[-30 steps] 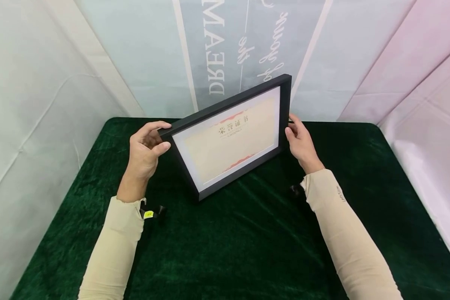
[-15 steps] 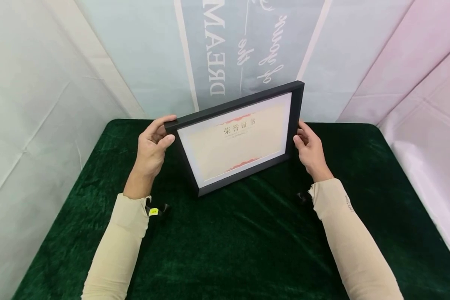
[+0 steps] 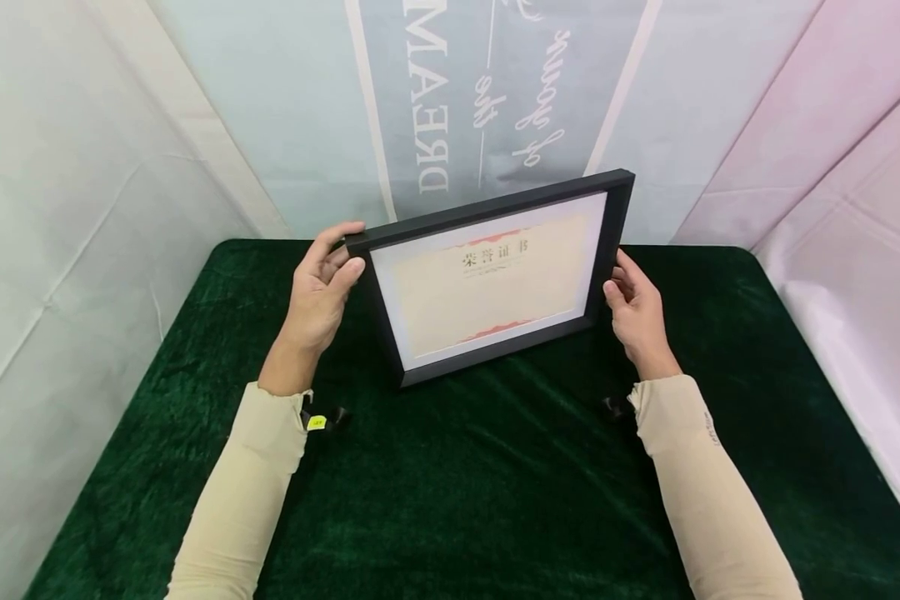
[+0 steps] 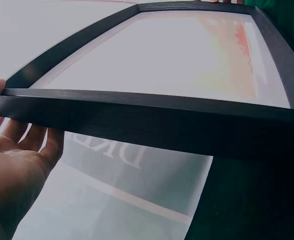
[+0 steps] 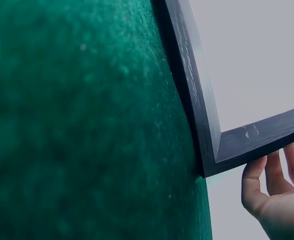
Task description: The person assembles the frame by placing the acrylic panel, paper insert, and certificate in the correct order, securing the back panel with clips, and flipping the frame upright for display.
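A black picture frame (image 3: 502,340) stands tilted back on its lower edge over the green cloth, its front toward me. Inside it shows a cream certificate (image 3: 495,292) with red trim and a line of Chinese characters, set in a white border. My left hand (image 3: 318,292) grips the upper left corner, thumb in front and fingers behind. On the opposite side my right hand (image 3: 637,308) pinches the right edge at about mid-height. In the right wrist view the frame's lower corner (image 5: 212,162) meets the cloth, and the fingers curl behind its side.
Dark green velvet cloth (image 3: 495,500) covers the table. Behind it hangs a pale blue backdrop (image 3: 300,108) with mirrored lettering. White fabric walls (image 3: 60,250) rise at the left, with pinkish white fabric (image 3: 855,208) at the right.
Both hands have shifted to the right with the picture frame. Its right side has come nearer to me, so its top edge slopes less and its front faces me more squarely.
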`<state>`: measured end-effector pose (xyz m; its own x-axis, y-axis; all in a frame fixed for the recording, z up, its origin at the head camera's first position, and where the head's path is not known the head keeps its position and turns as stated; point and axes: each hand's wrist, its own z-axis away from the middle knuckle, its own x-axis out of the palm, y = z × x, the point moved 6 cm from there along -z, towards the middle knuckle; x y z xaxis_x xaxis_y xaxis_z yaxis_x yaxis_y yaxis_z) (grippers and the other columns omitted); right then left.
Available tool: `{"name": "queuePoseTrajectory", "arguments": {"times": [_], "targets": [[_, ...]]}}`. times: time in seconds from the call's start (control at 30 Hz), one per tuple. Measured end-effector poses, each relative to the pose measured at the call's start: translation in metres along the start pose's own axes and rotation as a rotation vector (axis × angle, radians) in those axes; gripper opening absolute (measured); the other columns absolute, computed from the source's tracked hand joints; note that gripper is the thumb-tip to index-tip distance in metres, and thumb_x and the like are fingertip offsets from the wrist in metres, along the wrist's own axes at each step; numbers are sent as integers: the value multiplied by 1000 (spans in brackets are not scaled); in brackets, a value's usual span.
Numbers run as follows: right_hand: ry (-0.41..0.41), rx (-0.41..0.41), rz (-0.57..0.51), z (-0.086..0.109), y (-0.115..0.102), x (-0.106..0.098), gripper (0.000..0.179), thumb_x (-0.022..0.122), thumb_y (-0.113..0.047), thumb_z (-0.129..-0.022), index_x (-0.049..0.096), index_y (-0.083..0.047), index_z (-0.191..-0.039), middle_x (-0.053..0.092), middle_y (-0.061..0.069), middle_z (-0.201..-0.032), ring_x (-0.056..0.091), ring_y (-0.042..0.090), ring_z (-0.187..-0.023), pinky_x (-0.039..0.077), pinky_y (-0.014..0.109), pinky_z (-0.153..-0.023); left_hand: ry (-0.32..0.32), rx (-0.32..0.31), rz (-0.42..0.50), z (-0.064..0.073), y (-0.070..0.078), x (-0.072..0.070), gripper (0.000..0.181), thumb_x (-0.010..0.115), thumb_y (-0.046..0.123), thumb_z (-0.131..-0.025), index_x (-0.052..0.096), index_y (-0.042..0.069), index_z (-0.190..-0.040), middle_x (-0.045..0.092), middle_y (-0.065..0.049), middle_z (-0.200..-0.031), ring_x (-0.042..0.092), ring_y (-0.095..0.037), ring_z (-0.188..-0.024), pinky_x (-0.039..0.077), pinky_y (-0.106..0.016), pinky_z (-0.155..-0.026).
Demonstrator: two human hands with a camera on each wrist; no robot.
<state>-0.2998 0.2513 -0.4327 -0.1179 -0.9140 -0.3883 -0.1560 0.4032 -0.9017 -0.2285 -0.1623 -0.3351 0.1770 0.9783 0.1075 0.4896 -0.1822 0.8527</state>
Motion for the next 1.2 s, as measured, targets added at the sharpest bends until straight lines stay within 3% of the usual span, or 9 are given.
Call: {"name": "queuePoseTrajectory", "arguments": {"times": [0.1, 0.2, 0.33, 0.43, 0.53, 0.77, 0.97, 1.07, 1.2], "targets": [[2, 14, 21, 5, -1, -4, 56, 47, -14, -105, 34, -40, -152, 52, 13, -145, 51, 9, -117, 47, 26, -103, -15, -9, 11, -5, -1, 0, 39, 53, 6, -101, 49, 9, -140, 69, -1, -119, 63, -12, -98, 52, -21, -80], [1, 17, 40, 10, -1, -8, 57, 48, -13, -104, 32, -34, -155, 52, 15, -145, 52, 6, -114, 48, 19, -96, -20, -32, 25, -10, -3, 0, 41, 52, 7, -102, 47, 7, -142, 69, -1, -120, 63, -13, -99, 53, -22, -81], [-1, -10, 44, 17, 0, -10, 58, 49, -11, -104, 30, -28, -156, 52, 20, -143, 53, 2, -108, 46, 11, -85, -14, -51, 27, -17, -7, -2, 38, 50, 9, -104, 47, 9, -142, 69, 0, -115, 59, -10, -86, 50, -20, -73], [1, -30, 35, 22, 0, -11, 58, 50, -10, -103, 32, -27, -156, 52, 21, -142, 53, 0, -107, 46, 11, -84, -12, -56, 21, -24, -10, -3, 36, 47, 7, -104, 48, 11, -139, 67, 1, -105, 43, -8, -62, 35, -21, -53], [7, -50, 20, 25, -1, -13, 58, 51, -8, -103, 32, -25, -155, 54, 18, -138, 54, -1, -105, 47, 10, -83, -20, -51, 7, -31, -13, -4, 34, 44, 6, -105, 49, 13, -138, 63, 1, -96, 25, -9, -52, 20, -27, -45], [-15, -115, 18, 29, -4, -16, 62, 54, 0, -100, 34, -19, -155, 58, 0, -127, 54, -6, -102, 49, 8, -79, -5, -61, 5, -47, -18, -5, 31, 44, 12, -105, 52, 15, -134, 60, 2, -103, 31, -12, -62, 26, -24, -53], [-27, -138, 7, 30, -7, -14, 65, 57, 2, -97, 34, -20, -154, 56, -10, -121, 57, -3, -101, 51, 9, -77, 48, -100, -12, -57, -24, -8, 30, 44, 17, -105, 53, 15, -133, 58, 1, -121, 49, -13, -92, 42, -23, -78], [-31, -148, 9, 30, -9, -14, 66, 58, 2, -97, 33, -19, -154, 55, -12, -119, 57, -1, -100, 52, 9, -75, 74, -125, -16, -64, -29, -11, 29, 44, 19, -105, 54, 18, -131, 56, -1, -130, 50, -16, -107, 42, -27, -89], [-59, -158, -1, 29, -12, -15, 67, 58, 2, -97, 31, -19, -154, 54, -13, -118, 58, -1, -100, 53, 10, -75, 109, -141, -6, -71, -35, -15, 28, 44, 20, -104, 57, 21, -129, 54, -5, -135, 50, -19, -111, 41, -31, -93]]}}
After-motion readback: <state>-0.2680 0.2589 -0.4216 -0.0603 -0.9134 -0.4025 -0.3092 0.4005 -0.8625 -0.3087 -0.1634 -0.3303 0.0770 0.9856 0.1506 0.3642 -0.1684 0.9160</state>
